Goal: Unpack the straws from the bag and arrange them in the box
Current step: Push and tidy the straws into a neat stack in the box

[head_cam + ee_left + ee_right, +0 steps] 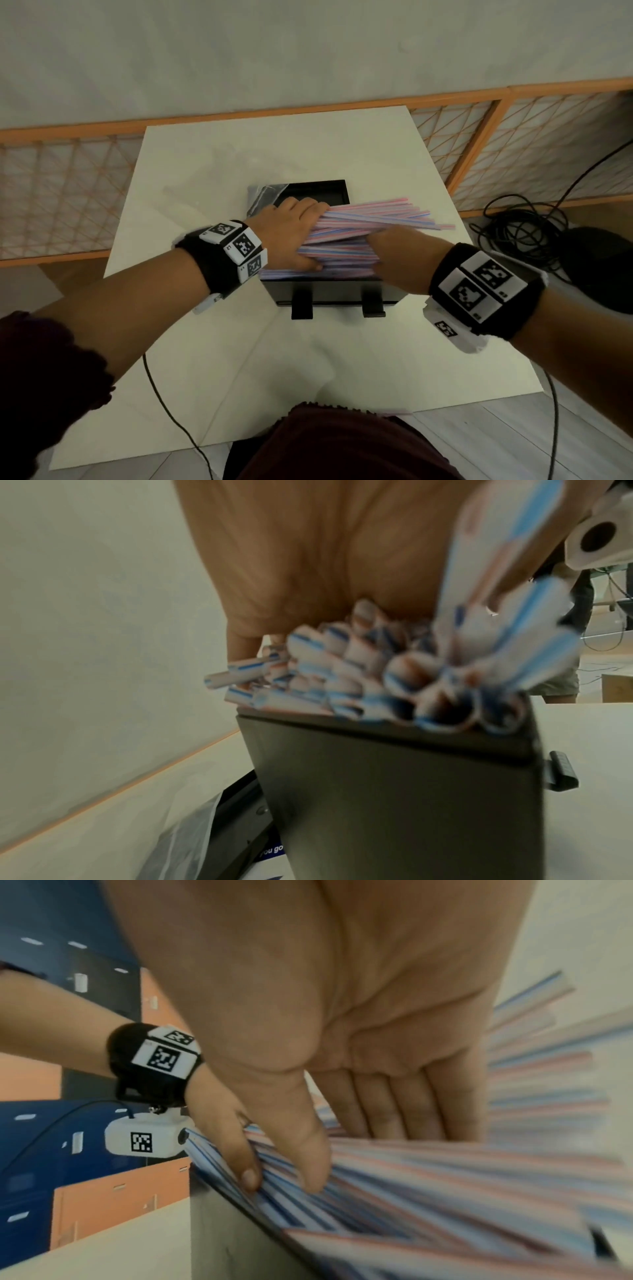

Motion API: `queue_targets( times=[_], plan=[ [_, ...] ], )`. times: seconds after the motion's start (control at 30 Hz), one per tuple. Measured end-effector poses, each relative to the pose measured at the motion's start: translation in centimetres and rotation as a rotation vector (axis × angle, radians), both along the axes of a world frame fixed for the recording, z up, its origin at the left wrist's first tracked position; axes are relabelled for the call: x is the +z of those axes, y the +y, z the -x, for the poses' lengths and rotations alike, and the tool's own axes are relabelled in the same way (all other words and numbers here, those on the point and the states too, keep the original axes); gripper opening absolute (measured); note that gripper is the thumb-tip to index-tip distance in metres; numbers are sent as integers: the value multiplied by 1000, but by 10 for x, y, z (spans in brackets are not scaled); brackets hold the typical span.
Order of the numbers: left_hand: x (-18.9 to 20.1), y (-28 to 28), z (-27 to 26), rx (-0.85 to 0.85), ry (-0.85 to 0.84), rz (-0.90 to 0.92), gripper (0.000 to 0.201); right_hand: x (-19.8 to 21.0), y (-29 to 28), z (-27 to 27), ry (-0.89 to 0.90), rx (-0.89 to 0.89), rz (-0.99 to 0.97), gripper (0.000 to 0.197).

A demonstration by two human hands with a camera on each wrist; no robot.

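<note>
While the left hand [291, 228] curls its fingers over the bundle of pink-and-blue striped plastic straws [370, 226], the right hand [397, 255] lies flat-fingered on them. The straws rest in the black rectangular box [329, 296], fanning past its right edge. A clear plastic bag [262, 197] lies at the box's far-left corner.

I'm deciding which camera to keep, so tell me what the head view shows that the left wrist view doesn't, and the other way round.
Only the head view shows both hands on the bundle: the left hand gripping the straws from above, the right hand on their near side, and the straws fanning out past the right side of the black box. Only the left wrist view shows the straws' open cut ends bunched at the box's rim, and the clear plastic bag lying beside the box. Both show the straws, the box and the pale table.
</note>
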State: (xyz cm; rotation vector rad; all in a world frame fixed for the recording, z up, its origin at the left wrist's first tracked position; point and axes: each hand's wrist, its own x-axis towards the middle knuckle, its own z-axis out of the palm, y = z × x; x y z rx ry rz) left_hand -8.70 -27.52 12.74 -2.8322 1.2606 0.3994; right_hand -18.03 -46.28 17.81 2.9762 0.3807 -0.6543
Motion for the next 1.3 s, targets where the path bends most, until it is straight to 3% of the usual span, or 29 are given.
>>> queue_targets(
  times=[0.1, 0.23, 0.33, 0.47, 0.6, 0.73, 0.93, 1.1, 1.3],
  plan=[
    [-5, 0, 2, -2, -34, 10, 97, 14, 4, 9, -121, 49, 4, 25],
    [-7, -3, 5, 11, -77, -19, 98, 33, 18, 31, -230, 244, -93, 18],
    [-7, -2, 5, 10, -66, -8, 98, 13, 26, 47, -11, 379, -203, 19],
    [-7, -1, 6, 6, -53, 3, 99, -61, 27, 62, 430, 387, -55, 22],
    [-6, -1, 7, 11, -52, -1, 99, -106, 24, 77, 586, 367, 36, 34],
    [-6, -1, 7, 6, -52, 1, 99, -124, 29, 83, 581, 479, 151, 42],
    [-5, -1, 8, 11, -39, 12, 98, -137, 28, 82, 574, 549, 149, 39],
    [-4, -1, 7, 11, -42, 14, 99, -132, 21, 92, 478, 484, 35, 47],
    [-3, -2, 9, 19, -43, 11, 98, -118, 33, 87, 555, 474, 48, 43]
  ],
)
